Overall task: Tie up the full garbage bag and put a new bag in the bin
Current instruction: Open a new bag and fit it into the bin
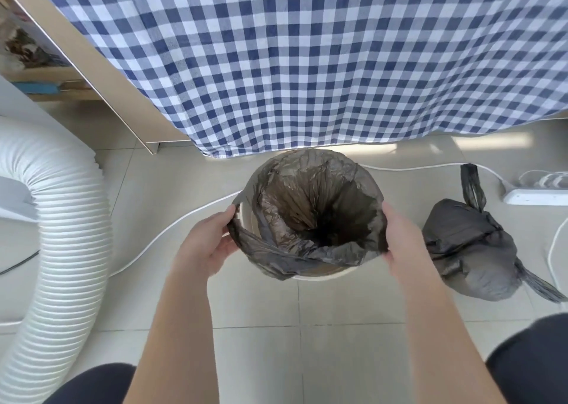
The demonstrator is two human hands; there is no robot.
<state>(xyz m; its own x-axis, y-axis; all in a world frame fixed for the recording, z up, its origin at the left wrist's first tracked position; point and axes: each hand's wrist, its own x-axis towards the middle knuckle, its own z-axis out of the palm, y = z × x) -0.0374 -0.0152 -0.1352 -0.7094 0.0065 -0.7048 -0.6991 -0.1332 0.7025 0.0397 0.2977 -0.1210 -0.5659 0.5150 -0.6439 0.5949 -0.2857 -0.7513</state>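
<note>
Two pinches are holding the new bag point(307, 200), left hand point(209, 250) at nine o'clock, right hand point(402, 240) at three; stretching evenly over the bin point(319, 277) seats it.

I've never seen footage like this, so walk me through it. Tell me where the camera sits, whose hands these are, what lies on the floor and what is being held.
There is no machine here. One camera sits on a person's head and looks down at their own bare hands. The left hand and right hand each grip the edge of a new dark bag, which lines a white bin on the tiled floor. To the right lies the full bag, already tied. A ribbed white hose curves on the left, a power strip sits at the far right, and a checked cloth hangs behind.
</note>
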